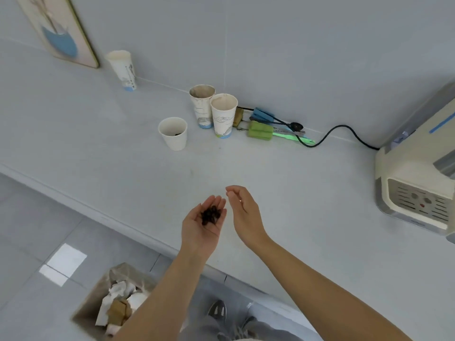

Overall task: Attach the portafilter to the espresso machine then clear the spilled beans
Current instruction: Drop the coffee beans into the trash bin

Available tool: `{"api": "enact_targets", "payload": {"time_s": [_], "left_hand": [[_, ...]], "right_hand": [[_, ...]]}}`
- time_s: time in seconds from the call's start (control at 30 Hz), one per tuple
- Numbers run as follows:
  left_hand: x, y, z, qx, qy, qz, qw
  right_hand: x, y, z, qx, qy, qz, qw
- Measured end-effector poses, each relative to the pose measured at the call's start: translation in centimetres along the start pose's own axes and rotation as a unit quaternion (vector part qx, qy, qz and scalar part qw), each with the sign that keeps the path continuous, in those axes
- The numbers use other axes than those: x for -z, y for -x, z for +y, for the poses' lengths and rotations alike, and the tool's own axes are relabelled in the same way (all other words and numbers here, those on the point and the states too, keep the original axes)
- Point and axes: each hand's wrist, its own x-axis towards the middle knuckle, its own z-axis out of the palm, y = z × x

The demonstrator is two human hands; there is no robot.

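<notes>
Cupped and palm-up, the left hand (203,223) carries a small dark heap of coffee beans (210,214) in its hollow, fingers together and curled just enough to keep them in. Right beside it, nearly touching at the fingertips, the right hand (242,212) stands on edge, fingers loosely bent, nothing in it. Both hover over the pale countertop (283,183), close to its front edge.

Below the hands and toward the person, down on the floor, a lined waste bin (118,303) sits under the left forearm, stuffed with crumpled white paper and brown scraps. A grey shoe (218,310) shows just right of it.

Out beyond the left hand, a short white paper cup (173,134) stands upright with a few dark bits at its bottom. Just past it and a touch right, two taller printed cups (213,114) stand touching each other by the wall. Right of those, green and blue cleaning brushes (268,126) lie along the wall with a black cord (344,130) running over them.

Far off to the right of the right hand, the cream espresso machine (416,183) sits at the frame's edge; the portafilter cannot be made out. Farthest back left, another printed cup (121,68) stands beside a framed picture (57,28) leaning on the wall.
</notes>
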Motion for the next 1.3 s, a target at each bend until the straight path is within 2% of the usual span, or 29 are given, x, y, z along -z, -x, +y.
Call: {"api": "enact_targets", "payload": {"time_s": [0.17, 0.3, 0.4, 0.6, 0.83, 1.1, 1.3], "left_hand": [[3.1, 0.5, 3.3, -0.060, 0.036, 0.045, 0.997], [5.5, 1.3, 4.9, -0.103, 0.090, 0.085, 0.987], [7.2, 2.2, 5.3, -0.144, 0.124, 0.128, 0.973], [9.8, 4.3, 4.0, -0.218, 0.208, 0.198, 0.933], [14.0, 6.6, 0.1, -0.246, 0.255, 0.275, 0.894], [20.2, 5.9, -2.6, -0.210, 0.272, 0.402, 0.849], [26.0, 3.1, -2.6, -0.188, 0.302, 0.421, 0.834]], "right_hand": [[-5.1, -0.1, 0.2, -0.050, -0.048, -0.071, 0.995], [-9.6, 0.6, 0.2, -0.122, -0.160, -0.101, 0.974], [-12.0, 1.5, 0.5, -0.176, -0.210, -0.119, 0.954], [-14.5, 3.9, 1.8, -0.228, -0.243, -0.171, 0.927], [-16.2, 8.3, 7.2, -0.298, -0.189, -0.268, 0.897], [-19.3, 11.1, 14.6, -0.396, -0.107, -0.299, 0.861], [-23.5, 10.8, 20.2, -0.431, -0.067, -0.310, 0.845]]}}
